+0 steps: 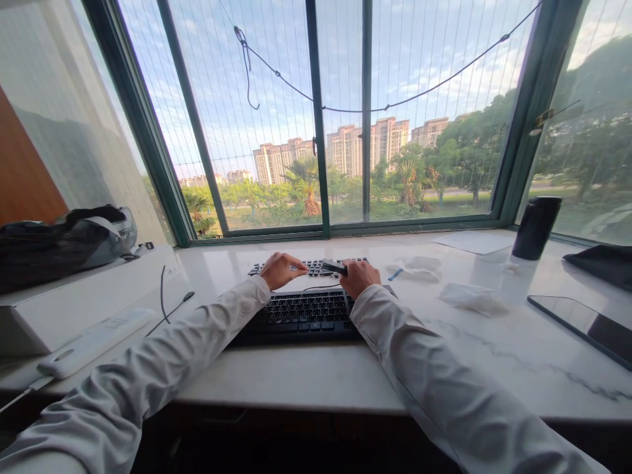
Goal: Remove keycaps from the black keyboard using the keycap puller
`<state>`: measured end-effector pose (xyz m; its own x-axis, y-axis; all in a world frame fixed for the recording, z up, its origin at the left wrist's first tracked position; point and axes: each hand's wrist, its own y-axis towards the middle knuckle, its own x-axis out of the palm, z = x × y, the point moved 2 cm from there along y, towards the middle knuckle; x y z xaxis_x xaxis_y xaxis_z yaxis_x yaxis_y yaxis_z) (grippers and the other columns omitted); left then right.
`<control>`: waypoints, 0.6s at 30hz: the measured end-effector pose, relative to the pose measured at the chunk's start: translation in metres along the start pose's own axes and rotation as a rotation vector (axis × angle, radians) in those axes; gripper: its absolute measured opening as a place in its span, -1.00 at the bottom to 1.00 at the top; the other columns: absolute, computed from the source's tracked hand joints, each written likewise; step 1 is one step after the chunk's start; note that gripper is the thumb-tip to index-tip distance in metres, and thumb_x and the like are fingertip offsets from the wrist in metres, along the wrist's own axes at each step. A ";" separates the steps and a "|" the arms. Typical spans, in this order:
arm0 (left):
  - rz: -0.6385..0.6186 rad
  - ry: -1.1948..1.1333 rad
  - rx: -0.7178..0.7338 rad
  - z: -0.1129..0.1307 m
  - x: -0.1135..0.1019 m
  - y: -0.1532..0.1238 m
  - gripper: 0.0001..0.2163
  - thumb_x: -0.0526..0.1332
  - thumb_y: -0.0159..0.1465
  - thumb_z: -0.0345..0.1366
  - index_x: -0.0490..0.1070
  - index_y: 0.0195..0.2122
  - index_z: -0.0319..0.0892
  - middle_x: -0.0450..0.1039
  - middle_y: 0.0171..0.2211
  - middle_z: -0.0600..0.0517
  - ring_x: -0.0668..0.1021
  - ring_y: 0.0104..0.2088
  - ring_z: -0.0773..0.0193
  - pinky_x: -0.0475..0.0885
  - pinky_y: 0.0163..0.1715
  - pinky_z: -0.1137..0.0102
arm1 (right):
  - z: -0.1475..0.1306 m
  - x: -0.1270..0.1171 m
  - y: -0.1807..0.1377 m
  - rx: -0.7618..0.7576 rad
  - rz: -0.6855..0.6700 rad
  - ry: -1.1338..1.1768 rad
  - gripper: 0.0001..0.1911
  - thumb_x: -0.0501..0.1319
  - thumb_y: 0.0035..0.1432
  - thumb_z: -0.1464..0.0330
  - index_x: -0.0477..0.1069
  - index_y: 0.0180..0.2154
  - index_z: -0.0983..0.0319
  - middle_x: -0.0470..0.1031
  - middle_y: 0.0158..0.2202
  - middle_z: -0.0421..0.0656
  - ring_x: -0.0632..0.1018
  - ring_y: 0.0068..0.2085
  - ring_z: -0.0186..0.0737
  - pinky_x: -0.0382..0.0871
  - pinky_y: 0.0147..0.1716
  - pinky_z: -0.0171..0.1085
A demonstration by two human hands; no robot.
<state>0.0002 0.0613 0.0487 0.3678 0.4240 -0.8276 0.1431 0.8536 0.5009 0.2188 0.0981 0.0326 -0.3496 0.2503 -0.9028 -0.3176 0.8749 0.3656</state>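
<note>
A black keyboard (303, 313) lies on the white marble-patterned counter (296, 375) in front of me. Behind it, rows of small black keys (316, 266) spread across the surface; whether they are loose keycaps I cannot tell. My left hand (279, 270) is above the keyboard's far left side, thumb and fingertips pinched together; anything between them is too small to make out. My right hand (361, 276) is closed around a short black brush-like tool (336, 266), its flat greyish end pointing left toward my left hand. A thin dark cable (320, 286) runs behind the keyboard.
Crumpled clear plastic wrappers (471, 298) and a small blue strip (395, 274) lie on the right. Beyond are a dark phone or tablet (587, 326), a black cylinder (536, 228) and white paper (474, 242). At left are a power strip (96, 342), a cable end (187, 296) and a white box (89, 296).
</note>
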 end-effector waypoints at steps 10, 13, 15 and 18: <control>-0.178 -0.195 0.023 0.020 -0.001 -0.047 -0.70 0.19 0.20 -0.03 0.61 -0.32 -0.11 0.60 -0.42 0.06 0.45 -0.52 0.37 0.28 -0.45 0.48 | -0.007 -0.012 -0.003 0.040 0.078 0.078 -0.66 0.00 0.21 0.16 0.50 -0.23 0.12 0.55 -0.24 -0.05 0.51 -0.21 -0.05 0.23 -0.32 -0.23; -0.212 -0.235 0.039 0.022 0.001 -0.053 -0.70 0.24 0.15 -0.02 0.62 -0.35 -0.13 0.58 -0.42 0.04 0.46 -0.47 0.36 0.26 -0.44 0.48 | -0.010 -0.009 -0.002 0.031 0.089 0.222 -0.54 -0.03 0.21 0.04 0.52 -0.37 0.15 0.54 -0.35 -0.07 0.49 -0.28 -0.07 0.19 -0.35 -0.23; -0.238 -0.270 0.057 0.024 0.002 -0.056 -0.70 0.28 0.10 -0.01 0.62 -0.36 -0.13 0.57 -0.42 0.04 0.47 -0.44 0.35 0.26 -0.42 0.48 | -0.015 -0.004 -0.002 -0.022 0.088 0.378 -0.45 -0.06 0.20 -0.02 0.49 -0.50 0.19 0.49 -0.46 -0.09 0.46 -0.36 -0.12 0.18 -0.36 -0.24; -0.307 -0.341 0.055 0.024 0.000 -0.057 -0.70 0.30 0.07 -0.01 0.62 -0.37 -0.13 0.57 -0.43 0.04 0.48 -0.43 0.34 0.27 -0.40 0.48 | -0.025 0.004 -0.004 -0.102 0.065 0.697 -0.38 -0.04 0.17 -0.08 0.39 -0.62 0.23 0.37 -0.58 -0.14 0.39 -0.44 -0.22 0.17 -0.37 -0.26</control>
<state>0.0141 0.0057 0.0258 0.5808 0.0223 -0.8138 0.3382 0.9027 0.2661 0.1966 0.0855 0.0338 -0.8428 -0.0528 -0.5355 -0.3461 0.8153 0.4642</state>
